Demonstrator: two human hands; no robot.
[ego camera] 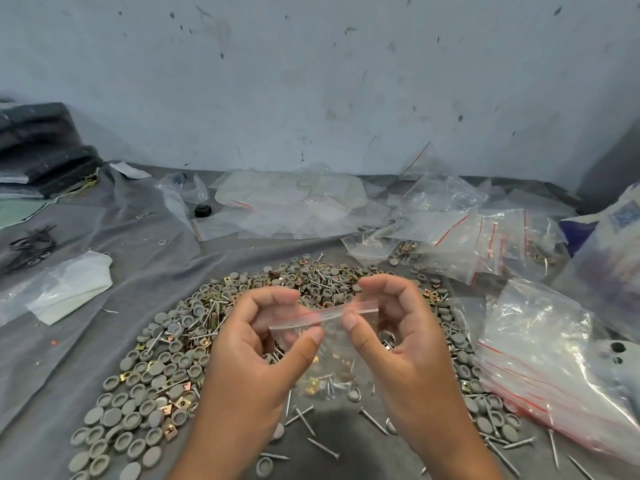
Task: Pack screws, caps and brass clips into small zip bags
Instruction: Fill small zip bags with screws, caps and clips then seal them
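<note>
Hands, the left hand (256,344) and the right hand (398,327), each pinch the top strip of the small zip bag (325,344), which hangs soft, light and slippery between both grips, so holding that stiffer strip looks best.

Just one head cam here, looking forward and down, close over the tabletop (104,237), wall right behind.

No text, label, brand or number is legible on anything here.
</note>
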